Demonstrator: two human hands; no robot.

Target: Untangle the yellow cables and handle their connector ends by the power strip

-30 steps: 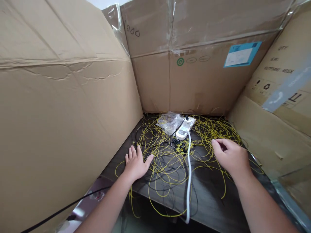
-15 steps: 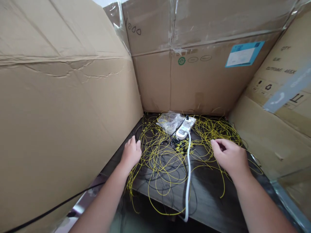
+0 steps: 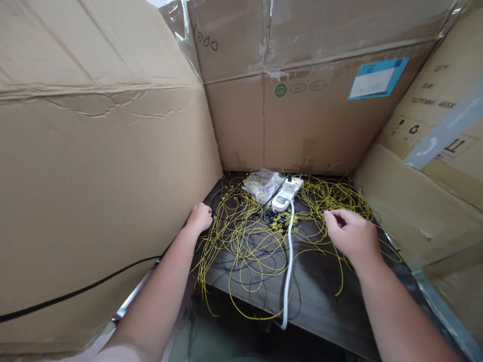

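Note:
My left hand point(image 3: 199, 218) is closed at the lower edge of the left cardboard wall, beside the yellow wires. A black cable point(image 3: 86, 289) comes in from the left and passes behind my forearm; a dark cord shows at my fingers, so the hand appears closed on it. On the right, my right hand point(image 3: 352, 236) hovers with thumb and forefinger pinched together; anything between the tips is too small to make out. Tangled yellow wires point(image 3: 245, 236) cover much of the dark table point(image 3: 317, 296), with another heap point(image 3: 335, 193) behind my right hand.
A white power strip point(image 3: 286, 196) with a black plug stands mid-table; its white cord point(image 3: 289, 271) hangs over the front edge. Small yellow and black pieces point(image 3: 281, 219) lie before it. Crumpled clear plastic point(image 3: 263, 185) is beside it. Cardboard walls point(image 3: 241, 130) enclose three sides.
My left hand has moved left toward the cardboard and its fingers are more curled. The black cable at the left has shifted upward. My right hand keeps its pinch, and the view has shifted slightly.

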